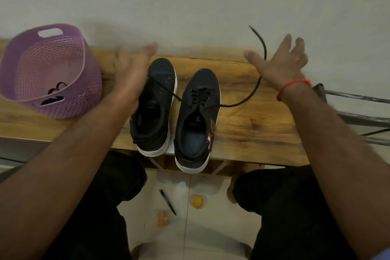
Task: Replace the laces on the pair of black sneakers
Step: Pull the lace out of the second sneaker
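Observation:
Two black sneakers with white soles stand side by side on the wooden table (253, 129), toes toward the wall. The left sneaker (154, 107) has bare eyelets. The right sneaker (198, 120) carries a black lace (251, 95) through its eyelets. One lace end swings out to the right, passes between thumb and forefinger of my right hand (280, 65) and flicks up in front of the wall. That hand has its fingers spread. The other end crosses the left sneaker's toe toward my left hand (128, 72), which is blurred with straight fingers, beside that toe.
A purple perforated basket (63, 101) sits at the table's left with dark laces inside. A metal frame (356, 112) stands to the right of the table. On the floor between my knees lie a black pen (167, 201), a yellow object (198, 201) and an orange object (163, 218).

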The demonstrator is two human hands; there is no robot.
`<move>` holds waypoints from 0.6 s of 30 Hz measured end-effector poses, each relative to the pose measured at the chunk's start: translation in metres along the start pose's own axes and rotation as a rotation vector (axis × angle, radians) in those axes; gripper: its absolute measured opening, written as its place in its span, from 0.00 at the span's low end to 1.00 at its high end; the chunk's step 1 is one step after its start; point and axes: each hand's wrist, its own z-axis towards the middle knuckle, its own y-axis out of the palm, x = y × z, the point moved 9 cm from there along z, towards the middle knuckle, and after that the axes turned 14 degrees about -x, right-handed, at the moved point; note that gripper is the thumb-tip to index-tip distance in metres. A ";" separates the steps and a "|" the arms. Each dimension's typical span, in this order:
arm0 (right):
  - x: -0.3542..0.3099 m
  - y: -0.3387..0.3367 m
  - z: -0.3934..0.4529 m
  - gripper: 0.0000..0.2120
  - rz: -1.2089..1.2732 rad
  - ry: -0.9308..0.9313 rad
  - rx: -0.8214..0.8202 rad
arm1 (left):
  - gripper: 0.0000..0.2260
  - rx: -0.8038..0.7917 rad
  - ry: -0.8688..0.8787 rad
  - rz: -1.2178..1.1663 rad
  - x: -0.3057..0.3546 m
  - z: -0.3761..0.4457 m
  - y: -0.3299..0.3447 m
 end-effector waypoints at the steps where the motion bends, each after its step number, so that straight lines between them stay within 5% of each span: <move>1: -0.014 0.009 -0.004 0.50 -0.053 -0.099 -0.046 | 0.52 -0.088 0.077 0.229 0.007 -0.003 0.016; 4: -0.044 0.063 -0.017 0.53 -0.235 -0.379 -0.378 | 0.55 -0.370 0.378 0.885 0.017 -0.031 0.081; 6: -0.050 0.096 -0.027 0.55 -0.437 -0.483 -0.509 | 0.57 -0.496 0.423 1.084 0.003 -0.040 0.102; 11: -0.053 0.111 -0.031 0.50 -0.543 -0.528 -0.464 | 0.54 -0.600 0.341 1.195 -0.010 -0.035 0.102; 18: -0.050 0.127 -0.040 0.55 -0.581 -0.541 -0.543 | 0.50 -0.649 0.326 1.177 -0.007 -0.036 0.103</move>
